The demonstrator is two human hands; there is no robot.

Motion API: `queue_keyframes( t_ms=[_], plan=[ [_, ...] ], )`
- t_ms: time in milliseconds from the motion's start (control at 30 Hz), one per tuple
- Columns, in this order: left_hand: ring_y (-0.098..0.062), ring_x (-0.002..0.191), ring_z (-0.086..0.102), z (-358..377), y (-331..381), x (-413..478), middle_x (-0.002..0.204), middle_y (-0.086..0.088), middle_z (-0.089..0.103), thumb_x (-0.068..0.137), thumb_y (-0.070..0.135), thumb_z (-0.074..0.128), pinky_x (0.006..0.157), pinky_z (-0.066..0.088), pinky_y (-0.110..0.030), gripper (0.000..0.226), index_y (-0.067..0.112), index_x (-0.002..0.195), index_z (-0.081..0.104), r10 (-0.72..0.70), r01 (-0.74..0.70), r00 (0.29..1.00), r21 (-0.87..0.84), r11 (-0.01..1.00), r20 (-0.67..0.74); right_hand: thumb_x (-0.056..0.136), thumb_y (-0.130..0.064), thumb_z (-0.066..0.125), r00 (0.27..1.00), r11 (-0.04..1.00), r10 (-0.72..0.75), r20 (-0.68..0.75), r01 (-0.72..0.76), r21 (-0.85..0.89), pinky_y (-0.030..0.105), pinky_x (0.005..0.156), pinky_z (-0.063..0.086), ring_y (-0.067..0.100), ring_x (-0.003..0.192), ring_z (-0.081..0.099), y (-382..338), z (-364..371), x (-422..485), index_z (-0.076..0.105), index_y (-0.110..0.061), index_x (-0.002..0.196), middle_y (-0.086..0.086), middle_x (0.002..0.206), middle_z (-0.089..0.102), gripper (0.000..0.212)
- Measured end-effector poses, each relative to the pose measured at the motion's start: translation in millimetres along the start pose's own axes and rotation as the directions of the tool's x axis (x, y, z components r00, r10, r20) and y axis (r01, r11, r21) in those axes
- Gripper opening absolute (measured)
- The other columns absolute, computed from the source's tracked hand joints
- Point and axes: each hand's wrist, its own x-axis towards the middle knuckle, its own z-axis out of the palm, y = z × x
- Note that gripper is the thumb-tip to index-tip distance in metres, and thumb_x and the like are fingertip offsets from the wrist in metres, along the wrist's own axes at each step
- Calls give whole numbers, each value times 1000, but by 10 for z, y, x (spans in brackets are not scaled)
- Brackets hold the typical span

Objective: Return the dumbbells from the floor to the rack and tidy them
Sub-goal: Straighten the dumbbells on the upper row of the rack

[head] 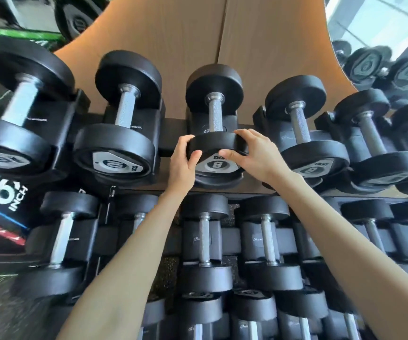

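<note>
Up on the rack [173,130], top tier, the 8 dumbbell [214,115] sits in its cradle between neighbours, and the left hand [182,163] and right hand [255,153] both curl round its near head, seemingly squaring it straight.

The single head-worn camera looks forward and steeply down at the dumbbell rack [171,128] from close range. Its wide lens bends the outer edges. The left forearm [136,241] and right forearm [333,229] enter from the bottom.
</note>
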Motion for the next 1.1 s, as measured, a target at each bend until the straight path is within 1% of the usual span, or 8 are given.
queue_keyframes(
  t_ms=[100,200,367,467,600,733,900,1100],
  plan=[
    [-18,115,49,-179,158,-22,128,-7,54,98,31,45,93,35,-23,41,9,132,43,-97,64,980,187,980,176,86,-55,52,995,999,36,89,-37,19,34,96,36,24,122,45,25,-45,-72,35,-15,140,5,135,48,69],
    [-23,126,43,-390,378,-41,137,-9,49,98,38,43,102,36,-35,49,9,138,40,-99,-11,961,395,918,258,90,-45,52,995,991,35,98,-47,126,40,105,36,25,128,42,56,-170,-133,35,-13,141,8,140,45,63],
    [-22,129,41,-908,698,-230,137,-8,50,99,31,44,105,31,-31,43,9,137,45,56,-197,965,558,806,258,95,-37,48,997,986,-51,-52,59,159,39,102,40,21,121,48,-56,-368,-300,41,-10,139,6,134,49,51],
    [-23,126,44,-1300,744,-374,134,-8,53,98,35,43,103,31,-29,45,8,132,49,141,-255,964,636,729,226,94,-34,50,985,982,-145,-91,155,112,32,100,39,19,124,45,-277,-316,-437,38,-14,140,3,140,43,52],
    [-24,127,43,-1841,612,-515,137,-9,50,94,43,42,107,29,-32,54,8,134,48,202,-285,958,751,596,204,91,-30,56,958,962,-264,-114,270,37,33,91,45,21,124,44,-639,36,-638,34,-14,143,4,145,36,58],
    [-28,129,41,-2254,387,-622,142,-13,44,92,47,43,108,31,-39,61,7,139,42,190,-296,955,807,511,230,89,-29,59,962,965,-259,-85,261,20,39,106,38,25,133,37,-928,504,-759,29,-12,145,9,149,30,65],
    [-31,131,38,-2668,41,-698,145,-15,39,90,50,39,109,31,-43,68,7,143,36,104,-366,926,799,477,363,88,-25,62,991,993,-122,-48,122,-6,45,109,33,28,136,32,-1309,977,-896,26,-10,145,12,150,29,69],
    [-32,132,37,-2978,-121,-472,146,-17,38,90,48,45,110,30,-43,68,7,144,34,139,-448,885,726,522,445,90,-28,59,997,1000,-13,-81,11,-18,36,109,32,23,139,28,-1714,1123,-853,21,-12,147,7,152,25,70]
  ],
)
